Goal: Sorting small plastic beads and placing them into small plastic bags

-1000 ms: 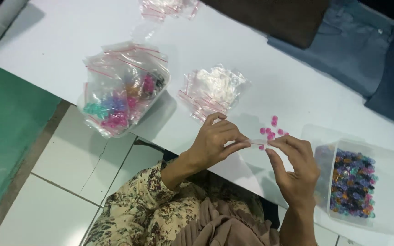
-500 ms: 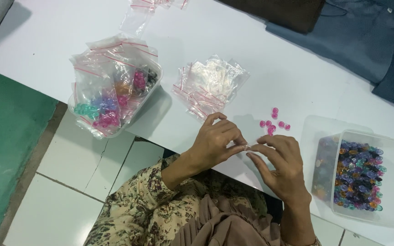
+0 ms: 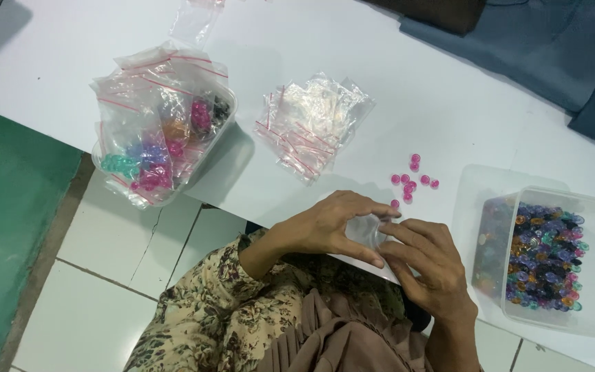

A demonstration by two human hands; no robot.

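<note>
Both hands' grip pinches small clear bag (image 3: 365,231).

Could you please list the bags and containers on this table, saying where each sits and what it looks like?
Small clear bag: between the left hand and right hand, at the table edge.
Pile of empty clear bags: table centre, red zip strips.
Tub of filled bags: left, clear, with pink, blue, green and orange beads inside.
Clear bead tub: right, rectangular, mixed coloured beads.
Loose pink beads: beside the hands.
</note>
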